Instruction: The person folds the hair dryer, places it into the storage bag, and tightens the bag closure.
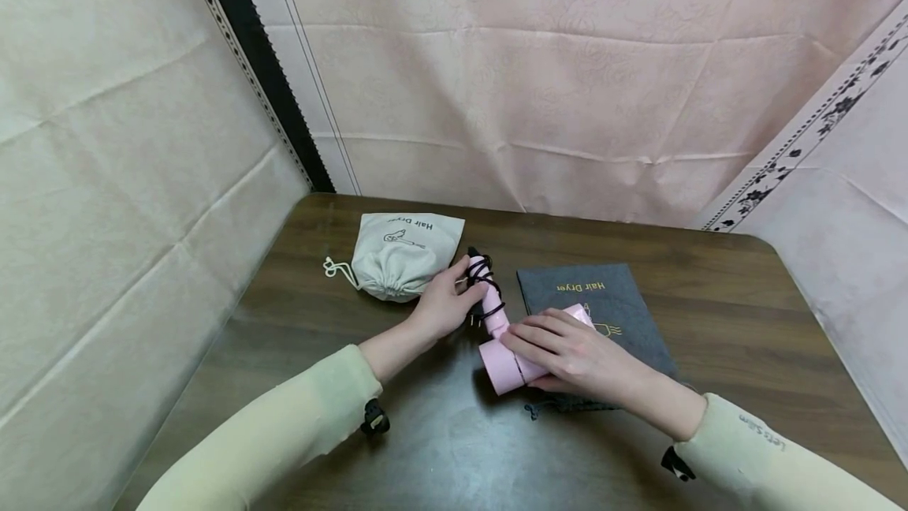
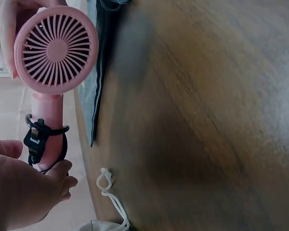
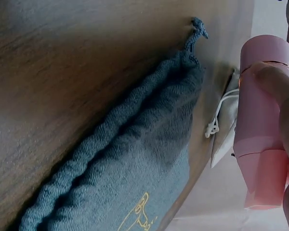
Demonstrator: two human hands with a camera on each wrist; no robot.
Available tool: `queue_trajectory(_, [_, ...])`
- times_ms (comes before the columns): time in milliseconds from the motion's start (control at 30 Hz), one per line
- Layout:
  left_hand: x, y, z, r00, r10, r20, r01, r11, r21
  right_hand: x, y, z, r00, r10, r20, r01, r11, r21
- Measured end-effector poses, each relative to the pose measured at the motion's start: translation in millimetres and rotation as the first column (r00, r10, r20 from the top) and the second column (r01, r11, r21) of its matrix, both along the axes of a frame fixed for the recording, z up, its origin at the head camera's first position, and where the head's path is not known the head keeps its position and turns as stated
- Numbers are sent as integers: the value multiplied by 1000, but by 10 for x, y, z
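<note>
A pink hair dryer (image 1: 502, 373) is held between the two hands above the table. My right hand (image 1: 574, 353) grips its barrel from above, the thumb lying along the pink side in the right wrist view. My left hand (image 1: 447, 302) holds the handle end, where a black cord (image 1: 489, 310) is wound round with its plug against the handle. The round slatted grille (image 2: 57, 50) faces the left wrist camera. Beneath the right hand lies a dark grey drawstring bag (image 1: 546, 286) printed "Hair Dryer". A white drawstring bag (image 1: 407, 255) with similar print lies just beyond the left hand.
The brown wooden table (image 1: 284, 322) has rounded far corners. Pale cloth (image 1: 539, 85) hangs behind it and along both sides. The white bag's cord (image 1: 340, 270) trails leftward, and the grey bag's tie (image 1: 534, 410) points towards the near edge.
</note>
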State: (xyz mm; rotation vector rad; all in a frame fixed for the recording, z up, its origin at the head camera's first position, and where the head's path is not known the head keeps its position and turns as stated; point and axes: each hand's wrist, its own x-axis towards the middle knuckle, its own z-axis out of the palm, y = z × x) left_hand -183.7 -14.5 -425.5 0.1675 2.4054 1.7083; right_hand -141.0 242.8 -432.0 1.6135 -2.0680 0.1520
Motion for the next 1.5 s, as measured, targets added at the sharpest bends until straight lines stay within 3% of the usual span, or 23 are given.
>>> queue_trajectory(200, [-1, 41, -6, 1000, -7, -19, 8, 1000, 24, 41, -20, -10, 1000, 4, -9, -4, 1000, 1])
queue_trajectory(500, [-18, 42, 40, 999, -33, -43, 31, 999, -40, 64, -36, 43, 999, 1, -45, 0, 1000, 20])
queue_trajectory(733, [-44, 65, 67, 996, -68, -49, 68, 998, -2, 71, -52, 76, 997, -10, -73, 12, 1000, 18])
queue_trajectory(900, [-54, 115, 50, 997, -62, -42, 63, 998, 13, 75, -77, 84, 995, -21, -100, 22, 1000, 15])
queue_trajectory(1300, [-98, 143, 99, 992, -115, -52, 114, 993, -7, 66, -79, 83, 992, -26, -127, 27, 1000, 11])
queue_trajectory(1500, [-133, 171, 109, 989, -132, -62, 128, 990, -63, 70, -74, 84, 991, -29, -128, 32, 999, 18])
